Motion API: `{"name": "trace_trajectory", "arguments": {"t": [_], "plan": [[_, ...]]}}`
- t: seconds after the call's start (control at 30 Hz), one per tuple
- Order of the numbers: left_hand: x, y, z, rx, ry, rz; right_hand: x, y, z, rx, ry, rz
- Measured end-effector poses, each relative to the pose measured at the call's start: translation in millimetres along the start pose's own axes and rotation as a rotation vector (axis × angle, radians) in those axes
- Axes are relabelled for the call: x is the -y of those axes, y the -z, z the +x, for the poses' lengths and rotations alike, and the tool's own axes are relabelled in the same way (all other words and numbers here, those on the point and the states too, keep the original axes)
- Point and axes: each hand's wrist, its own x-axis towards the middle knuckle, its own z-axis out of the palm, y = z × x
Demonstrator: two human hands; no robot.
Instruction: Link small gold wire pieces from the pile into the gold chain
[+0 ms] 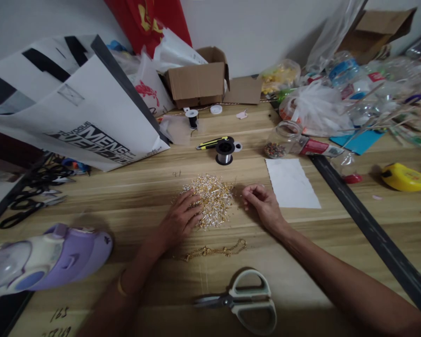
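Under the spread left hand: gold-and-silver pin pile is lying; just beside it, right hand is resting curled, hold unclear.

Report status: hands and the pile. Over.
Left hand flat on the gold-and-silver pile, fingers spread. Right hand curled at the pile's right edge; grip unclear. Gold chain and scissors lie nearer the person, untouched.

The curled right hand seems to hide whatever it may pinch.
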Motion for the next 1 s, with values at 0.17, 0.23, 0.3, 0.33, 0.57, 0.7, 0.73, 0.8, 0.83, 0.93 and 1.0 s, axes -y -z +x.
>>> {"name": "trace_trajectory", "arguments": {"t": [0.17, 0.23, 0.3, 0.33, 0.57, 0.7, 0.73, 0.8, 0.83, 0.93, 1.0], "plan": [[2.7, -0.5, -0.8, -0.042, 0.002, -0.027, 0.0, 0.0, -0.3, 0.001, 0.003, -0.007], [4.0, -1.4, -1.2, -0.051, 0.008, -0.037, 0.8, -0.5, -0.5, -0.001, 0.003, -0.014], [5.3, -2.4, -1.4, -0.052, 0.003, -0.034, 1.8, -1.0, -0.5, -0.008, -0.002, -0.016], [5.7, -2.8, -1.4, -0.05, -0.005, -0.028, 2.1, -1.1, -0.5, -0.011, -0.003, -0.017], [5.2, -3.4, -0.3, -0.052, -0.026, 0.011, 0.5, -0.2, -0.2, 0.01, 0.0, -0.014], [4.8, -3.5, 0.9, -0.046, -0.035, 0.008, 0.7, -1.1, -0.4, -0.008, 0.001, -0.013], [4.8, -3.7, 1.4, -0.047, -0.036, 0.002, 0.9, -1.4, -0.4, -0.011, -0.001, -0.011], [4.9, -4.5, 2.9, -0.066, -0.031, -0.022, 1.3, -1.6, -0.3, -0.009, -0.003, -0.007], [4.9, -5.1, 4.0, -0.081, -0.023, -0.037, 1.4, -1.5, -0.3, -0.007, -0.002, -0.008], [4.7, -7.3, 9.2, -0.124, 0.004, -0.071, 1.6, -1.0, -0.4, 0.0, 0.002, -0.02], [4.5, -8.4, 13.5, -0.128, 0.017, -0.061, 1.5, -0.6, -0.5, 0.006, 0.002, -0.016]]}}
